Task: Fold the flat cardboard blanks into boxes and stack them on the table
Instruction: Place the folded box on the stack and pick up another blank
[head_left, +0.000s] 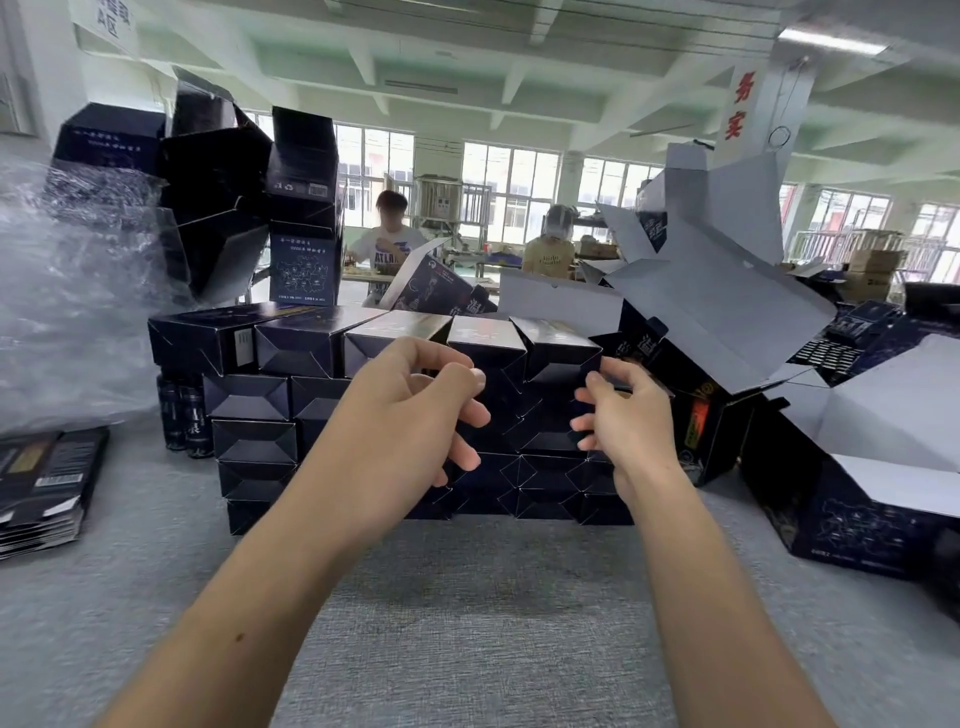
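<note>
A wall of folded dark blue boxes (270, 395) stands several rows high on the grey table (467, 597), their folded ends facing me. My left hand (415, 410) hovers in front of the stack's middle, fingers loosely curled, holding nothing. My right hand (623, 415) is at the right end of the stack, its fingertips near the corner of the top right box (561, 345); whether they touch it I cannot tell. A pile of flat blanks (47, 483) lies at the table's left edge.
Half-folded boxes with white insides (727, 291) are heaped at the right. Taller dark boxes (301, 208) are piled behind the stack at the left, beside clear plastic wrap (67, 291). Two small dark bottles (184, 415) stand left of the stack. Two people work at far tables.
</note>
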